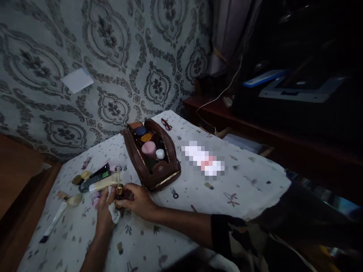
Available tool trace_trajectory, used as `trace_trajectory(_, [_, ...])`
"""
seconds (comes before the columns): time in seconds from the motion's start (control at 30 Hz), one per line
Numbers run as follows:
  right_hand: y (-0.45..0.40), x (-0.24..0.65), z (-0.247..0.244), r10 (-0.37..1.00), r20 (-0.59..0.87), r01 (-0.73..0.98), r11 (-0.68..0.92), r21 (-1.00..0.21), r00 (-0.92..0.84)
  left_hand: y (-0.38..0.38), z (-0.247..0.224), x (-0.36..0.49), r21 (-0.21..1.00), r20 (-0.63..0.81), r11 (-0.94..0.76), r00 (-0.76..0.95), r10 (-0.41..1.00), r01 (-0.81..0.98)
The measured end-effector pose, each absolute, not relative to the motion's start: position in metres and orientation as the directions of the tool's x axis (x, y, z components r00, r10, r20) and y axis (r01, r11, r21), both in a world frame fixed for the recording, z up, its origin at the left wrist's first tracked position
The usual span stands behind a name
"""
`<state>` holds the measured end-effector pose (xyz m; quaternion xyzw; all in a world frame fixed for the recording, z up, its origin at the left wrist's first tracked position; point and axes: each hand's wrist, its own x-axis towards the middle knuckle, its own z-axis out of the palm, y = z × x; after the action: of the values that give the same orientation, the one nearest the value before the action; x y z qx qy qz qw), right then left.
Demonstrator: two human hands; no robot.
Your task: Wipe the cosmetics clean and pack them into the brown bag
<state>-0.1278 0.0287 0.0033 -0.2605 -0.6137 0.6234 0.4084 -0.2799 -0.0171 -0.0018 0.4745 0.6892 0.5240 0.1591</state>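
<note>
My right hand [140, 200] is closed round a small dark bottle with a gold cap [120, 189], held upright just above or on the cloth. Close against it, my left hand [104, 213] grips a crumpled white tissue [114, 214], its fingers beside the bottle. Just beyond both hands lies a cream tube with a white cap [104, 182]. Behind that are a dark green tube [90, 184] and a black tube [100, 171]. An open brown toiletry bag [136, 162] stands past my right hand, holding a pink round-lidded container [149, 149] and a white-capped one [160, 153].
A patterned white cloth [198, 200] covers the table. Brushes [55, 221] lie at the left, and dark red glasses [166, 124] sit beyond the bag. To its right is a pixelated item [204, 158]. A white cable [219, 99] hangs by the dark shelf.
</note>
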Motion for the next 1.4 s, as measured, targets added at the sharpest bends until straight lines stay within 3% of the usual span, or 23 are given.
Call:
trace_trajectory(0.2, [0.028,-0.128,0.002,0.791,0.192,-0.161,0.120,-0.980,-0.581,-0.017,0.006,-0.262,0.883,0.252,0.005,-0.482,0.839,0.469])
trace_trajectory(0.37, [0.028,-0.128,0.003,0.799,0.133,-0.089,0.100,-0.991,-0.586,-0.022,0.016,-0.252,0.837,0.415,-0.069,-0.547,0.727,0.543])
trace_trajectory(0.5, [0.027,-0.128,0.003,0.770,0.143,0.036,0.210,-0.977,-0.622,-0.027,0.019,-0.249,0.701,0.568,-0.184,-0.382,0.729,0.689])
trace_trajectory(0.6, [0.027,-0.128,0.000,0.730,0.223,0.119,0.385,-0.915,-0.646,-0.029,0.022,-0.248,0.690,0.439,-0.135,-0.263,0.859,0.711])
trace_trajectory(0.8, [0.028,-0.124,-0.005,0.628,0.307,0.141,0.560,-0.816,-0.715,-0.028,0.026,-0.252,0.916,0.210,-0.014,-0.449,0.869,0.401])
trace_trajectory(0.97, [0.027,-0.123,-0.003,0.659,0.266,0.025,0.398,-0.917,-0.704,-0.029,0.026,-0.256,0.999,0.020,0.006,-0.492,0.870,0.051])
trace_trajectory(1.13, [0.026,-0.131,-0.006,0.708,0.196,-0.212,0.066,-0.975,-0.678,-0.028,0.023,-0.257,0.997,0.070,-0.074,-0.445,0.893,0.009])
trace_trajectory(1.4, [0.034,-0.138,-0.015,0.744,0.116,-0.250,-0.071,-0.966,-0.658,-0.027,0.018,-0.245,0.997,0.018,-0.049,-0.414,0.910,-0.063])
